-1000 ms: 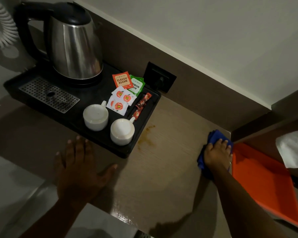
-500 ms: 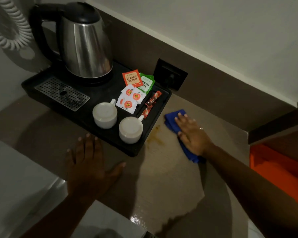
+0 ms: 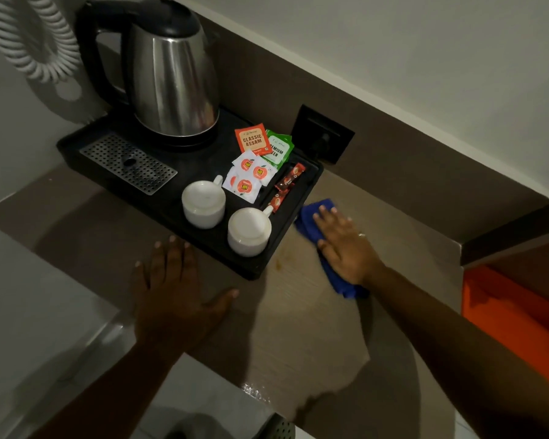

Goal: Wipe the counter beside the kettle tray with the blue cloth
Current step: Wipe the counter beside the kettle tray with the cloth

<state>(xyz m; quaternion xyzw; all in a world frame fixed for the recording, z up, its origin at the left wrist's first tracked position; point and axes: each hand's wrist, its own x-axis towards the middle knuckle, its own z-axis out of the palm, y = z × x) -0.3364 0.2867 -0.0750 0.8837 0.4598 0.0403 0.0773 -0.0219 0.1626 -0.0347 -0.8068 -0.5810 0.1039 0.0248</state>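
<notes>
The blue cloth (image 3: pixel 311 221) lies flat on the brown counter (image 3: pixel 301 315), right against the right edge of the black kettle tray (image 3: pixel 257 274). My right hand (image 3: pixel 346 245) presses down on the cloth with fingers spread, a ring on one finger. A brownish stain (image 3: pixel 281 263) marks the counter beside the tray's near right corner, just left of the cloth. My left hand (image 3: pixel 175 289) rests palm down on the counter in front of the tray, fingers apart, holding nothing.
On the tray stand a steel kettle (image 3: pixel 171 80), two upturned white cups (image 3: pixel 203 204), tea sachets (image 3: pixel 254 142) and a drip grate (image 3: pixel 129 163). A dark wall socket (image 3: pixel 324 134) sits behind. An orange surface (image 3: pixel 514 318) lies to the right, a coiled white cord (image 3: pixel 29 36) at upper left.
My right hand slid the blue cloth leftward from the counter's right end, beside the orange surface, to the tray's right edge. The left hand stayed planted on the counter.
</notes>
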